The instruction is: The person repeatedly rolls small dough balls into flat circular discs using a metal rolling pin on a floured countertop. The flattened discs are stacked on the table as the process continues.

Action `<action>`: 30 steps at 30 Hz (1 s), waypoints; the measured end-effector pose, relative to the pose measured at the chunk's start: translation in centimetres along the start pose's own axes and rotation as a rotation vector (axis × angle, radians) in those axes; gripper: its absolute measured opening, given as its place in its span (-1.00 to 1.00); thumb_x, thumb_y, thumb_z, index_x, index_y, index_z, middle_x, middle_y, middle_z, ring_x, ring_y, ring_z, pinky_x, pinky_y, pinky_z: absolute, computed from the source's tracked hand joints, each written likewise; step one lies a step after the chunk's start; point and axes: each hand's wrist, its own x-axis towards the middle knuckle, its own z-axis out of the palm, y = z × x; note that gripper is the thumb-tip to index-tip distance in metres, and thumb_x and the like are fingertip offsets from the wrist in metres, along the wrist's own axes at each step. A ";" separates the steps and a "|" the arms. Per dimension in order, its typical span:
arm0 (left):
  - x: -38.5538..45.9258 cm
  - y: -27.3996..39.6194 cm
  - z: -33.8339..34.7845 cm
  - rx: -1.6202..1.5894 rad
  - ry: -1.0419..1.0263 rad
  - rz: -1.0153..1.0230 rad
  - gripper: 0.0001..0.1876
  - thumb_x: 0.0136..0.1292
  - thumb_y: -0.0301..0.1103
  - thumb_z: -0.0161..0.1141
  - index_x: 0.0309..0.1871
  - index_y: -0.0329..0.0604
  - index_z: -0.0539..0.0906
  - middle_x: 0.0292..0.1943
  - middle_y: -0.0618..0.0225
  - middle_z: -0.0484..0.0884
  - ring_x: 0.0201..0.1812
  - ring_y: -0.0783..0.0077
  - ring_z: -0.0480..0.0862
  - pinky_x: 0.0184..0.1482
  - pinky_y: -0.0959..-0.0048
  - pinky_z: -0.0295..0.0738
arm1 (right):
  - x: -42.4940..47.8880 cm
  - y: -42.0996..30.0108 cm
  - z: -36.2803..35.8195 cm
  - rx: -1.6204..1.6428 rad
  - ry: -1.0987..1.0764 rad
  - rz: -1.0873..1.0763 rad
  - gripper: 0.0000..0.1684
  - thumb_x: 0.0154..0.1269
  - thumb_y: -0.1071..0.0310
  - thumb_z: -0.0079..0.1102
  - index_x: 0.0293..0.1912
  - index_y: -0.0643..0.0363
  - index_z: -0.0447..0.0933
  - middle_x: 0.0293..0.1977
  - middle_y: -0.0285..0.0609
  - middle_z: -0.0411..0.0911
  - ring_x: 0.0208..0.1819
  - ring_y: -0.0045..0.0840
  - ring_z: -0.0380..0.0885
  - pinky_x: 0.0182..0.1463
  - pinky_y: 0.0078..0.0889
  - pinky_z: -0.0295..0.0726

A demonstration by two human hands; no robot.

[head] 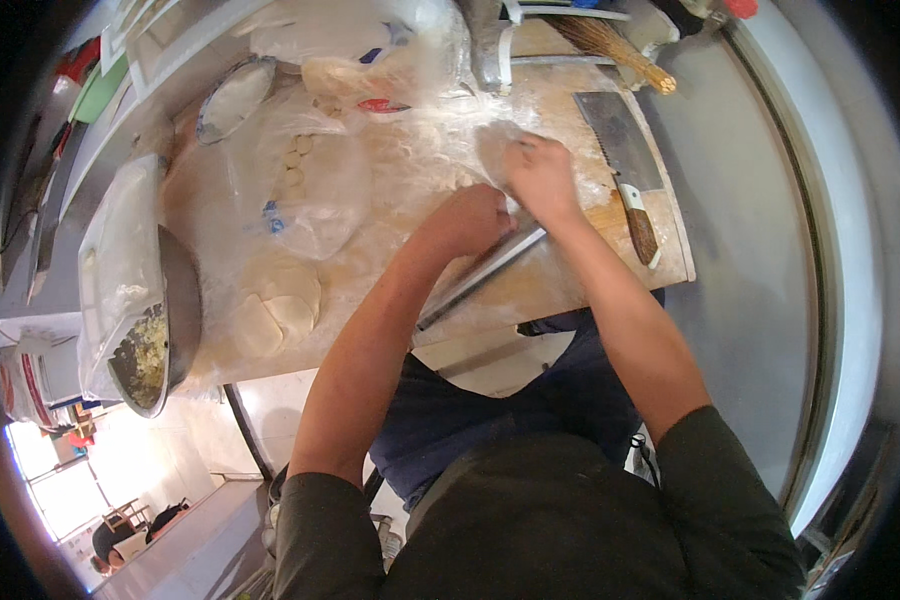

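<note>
Over a floured wooden work board (390, 157), my left hand (480, 217) is bent with curled fingers, and what is under it is hidden. My right hand (540, 169) is just beyond it to the right, its fingers at the edge of a blurred, pale, flat round piece (497, 146), perhaps dough. White flour (480, 109) is spread behind both hands. Below them a long thin metal-coloured bar (484, 277) lies along the front of the board. Several small dough balls (294, 177) rest under clear plastic at the left. Flat dough rounds (277, 307) overlap near the front left.
A metal bowl (184, 300) of chopped filling (146, 349), partly under plastic, stands at the left edge. A cleaver-like blade (619, 135) and a wood-and-white handle (640, 225) lie at right. Behind are a floury bowl (236, 97) and a straw brush (615, 49).
</note>
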 end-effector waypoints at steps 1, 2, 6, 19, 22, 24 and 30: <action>-0.3 0.4 -0.2 -0.003 -0.027 0.022 -0.74 0.17 -0.28 0.20 -0.30 -0.37 0.66 -0.35 -0.12 0.66 -0.24 -0.15 0.66 -0.14 0.09 0.53 | -1.4 0.9 -1.3 0.027 0.018 0.055 -0.72 0.20 0.31 0.04 -0.43 0.36 0.56 -0.38 0.26 0.57 -0.29 0.11 0.58 -0.14 -0.14 0.61; -0.8 0.7 0.1 -0.010 -0.058 0.042 -0.73 0.17 -0.27 0.20 -0.31 -0.37 0.65 -0.37 -0.11 0.66 -0.26 -0.15 0.66 -0.15 0.09 0.53 | -2.4 1.7 -2.1 0.053 0.034 0.115 -0.74 0.20 0.34 0.04 -0.44 0.36 0.56 -0.38 0.24 0.58 -0.31 0.08 0.58 -0.15 -0.15 0.61; -2.4 1.9 -0.6 0.048 -0.036 -0.055 -0.72 0.16 -0.25 0.21 -0.32 -0.36 0.64 -0.38 -0.10 0.65 -0.27 -0.12 0.66 -0.17 0.10 0.52 | -1.8 2.2 -1.9 -0.039 0.026 -0.075 -0.74 0.19 0.38 0.05 -0.50 0.40 0.51 -0.44 0.18 0.58 -0.35 0.00 0.59 -0.22 -0.14 0.59; -4.7 4.5 0.9 0.182 0.137 -0.126 -0.77 0.22 -0.35 0.15 -0.42 -0.40 0.60 -0.39 -0.17 0.64 -0.25 -0.24 0.65 -0.11 0.01 0.53 | -1.0 1.1 -1.0 -0.135 0.093 -0.012 -0.75 0.20 0.32 0.06 -0.41 0.33 0.58 -0.39 0.23 0.57 -0.37 0.11 0.55 -0.29 -0.15 0.58; -4.1 1.8 0.6 0.249 0.162 -0.104 -0.79 0.22 -0.36 0.14 -0.38 -0.38 0.61 -0.36 -0.16 0.66 -0.24 -0.23 0.65 -0.10 0.01 0.52 | -0.2 1.1 0.3 -0.175 0.094 -0.077 -0.78 0.20 0.38 0.04 -0.42 0.33 0.58 -0.39 0.22 0.57 -0.37 0.07 0.56 -0.29 -0.21 0.58; -4.5 1.5 0.4 0.176 0.207 -0.140 -0.79 0.20 -0.34 0.15 -0.36 -0.35 0.63 -0.34 -0.16 0.66 -0.22 -0.22 0.65 -0.08 -0.01 0.52 | -1.3 0.7 -0.9 -0.071 0.070 -0.054 -0.77 0.20 0.38 0.03 -0.42 0.33 0.58 -0.38 0.22 0.57 -0.34 0.07 0.56 -0.27 -0.19 0.58; -5.3 3.6 1.7 0.137 0.135 -0.171 -0.80 0.20 -0.34 0.18 -0.32 -0.34 0.62 -0.31 -0.13 0.67 -0.19 -0.20 0.66 -0.07 0.01 0.52 | -3.5 2.5 -3.4 -0.191 0.025 -0.114 -0.78 0.19 0.38 0.02 -0.43 0.31 0.57 -0.36 0.19 0.58 -0.29 0.06 0.57 -0.20 -0.13 0.58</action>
